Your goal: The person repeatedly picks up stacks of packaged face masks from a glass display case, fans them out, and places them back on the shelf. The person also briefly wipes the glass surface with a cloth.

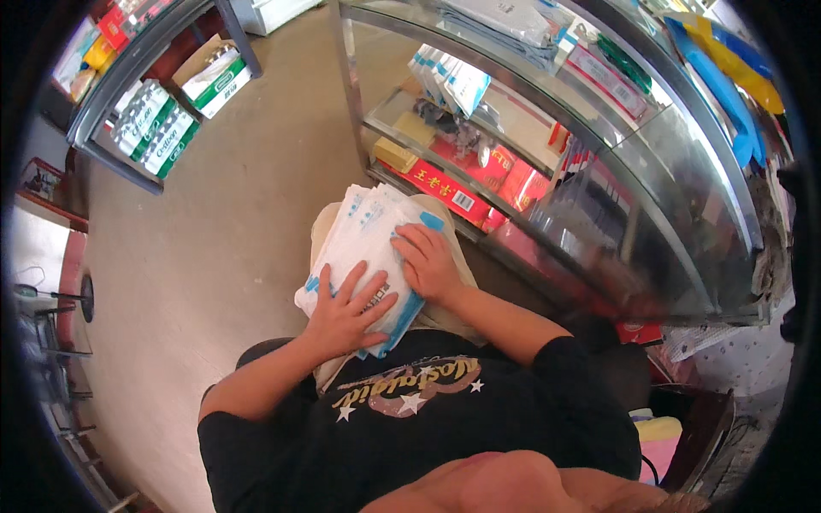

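Observation:
A stack of flat white plastic packages point(365, 243) with blue print lies before me on a beige padded surface point(327, 221), perhaps a stool or cushion. My left hand point(351, 310) rests flat on the near left part of the top package, fingers spread. On the right side of the stack lies my right hand point(428, 261), its fingers slightly bent over the package's surface near a blue patch. Neither hand visibly grips the stack. The edges of several packages fan out at the far end.
A glass display case point(545, 224) with a metal frame stands to the right, holding similar white packages point(452, 80) and red boxes point(442, 186). At the upper left, shrink-wrapped bottle packs point(156, 128) and an open carton point(217, 83) sit on the floor by a dark-framed table point(115, 167).

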The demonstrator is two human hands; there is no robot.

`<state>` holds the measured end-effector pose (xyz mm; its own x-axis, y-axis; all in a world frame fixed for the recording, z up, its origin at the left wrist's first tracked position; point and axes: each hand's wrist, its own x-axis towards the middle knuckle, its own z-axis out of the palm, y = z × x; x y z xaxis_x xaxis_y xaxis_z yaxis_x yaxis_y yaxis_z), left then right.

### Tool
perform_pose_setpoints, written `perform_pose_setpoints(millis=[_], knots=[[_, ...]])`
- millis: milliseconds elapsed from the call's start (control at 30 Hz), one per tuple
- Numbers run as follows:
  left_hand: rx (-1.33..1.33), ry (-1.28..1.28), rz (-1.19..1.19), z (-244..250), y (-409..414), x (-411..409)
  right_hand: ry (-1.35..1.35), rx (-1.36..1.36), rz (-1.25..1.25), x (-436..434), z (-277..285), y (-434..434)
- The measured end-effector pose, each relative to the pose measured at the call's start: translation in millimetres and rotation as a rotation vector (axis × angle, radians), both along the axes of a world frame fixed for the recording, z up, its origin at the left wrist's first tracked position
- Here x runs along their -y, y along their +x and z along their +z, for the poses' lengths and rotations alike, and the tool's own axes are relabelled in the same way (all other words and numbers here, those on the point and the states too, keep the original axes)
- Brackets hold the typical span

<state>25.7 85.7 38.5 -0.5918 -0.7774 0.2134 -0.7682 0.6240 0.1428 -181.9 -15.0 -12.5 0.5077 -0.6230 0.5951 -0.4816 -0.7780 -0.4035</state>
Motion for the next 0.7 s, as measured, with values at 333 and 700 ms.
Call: perform_pose_setpoints(millis=[333,700], knots=[[-0.033,0.093,0.104,-6.6,-3.3,0.2,0.454,0.129,-0.176,144.6,20.1,-16.2],[-0.098,0.084,0.073,-17.7,6.0,12.4,0.459,-0.343,-0.785,489.0,-34.2,-36.3]])
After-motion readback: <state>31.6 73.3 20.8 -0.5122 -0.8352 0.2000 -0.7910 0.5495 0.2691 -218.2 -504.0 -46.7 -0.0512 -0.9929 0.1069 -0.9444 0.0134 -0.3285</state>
